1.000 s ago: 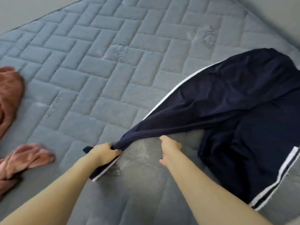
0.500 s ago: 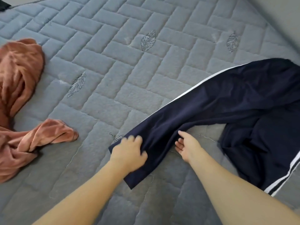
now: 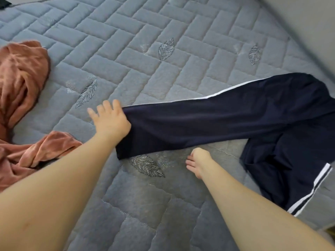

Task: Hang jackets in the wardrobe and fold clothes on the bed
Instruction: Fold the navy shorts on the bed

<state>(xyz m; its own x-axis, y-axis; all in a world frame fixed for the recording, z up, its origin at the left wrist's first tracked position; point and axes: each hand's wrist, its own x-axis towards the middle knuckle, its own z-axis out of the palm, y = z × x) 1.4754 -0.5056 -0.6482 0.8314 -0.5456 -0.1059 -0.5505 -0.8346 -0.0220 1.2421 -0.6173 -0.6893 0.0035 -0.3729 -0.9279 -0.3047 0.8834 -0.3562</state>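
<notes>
Navy track trousers (image 3: 226,122) with white side stripes lie on the grey quilted mattress (image 3: 145,69). One leg stretches flat toward the left, and the rest is bunched at the right. My left hand (image 3: 110,120) lies flat with straight fingers at the cuff end of that leg, pressing it onto the bed. My right hand (image 3: 197,161) rests on the mattress just below the leg's lower edge, fingers relaxed and holding nothing.
A crumpled terracotta garment (image 3: 21,84) lies at the left edge of the bed, with a sleeve reaching toward my left forearm. A grey wall or headboard (image 3: 299,24) borders the mattress at the upper right.
My left hand has let go of the trouser leg, pulled it out straight to the left and now presses the cuff flat. My right hand has come off the fabric and dropped below it.
</notes>
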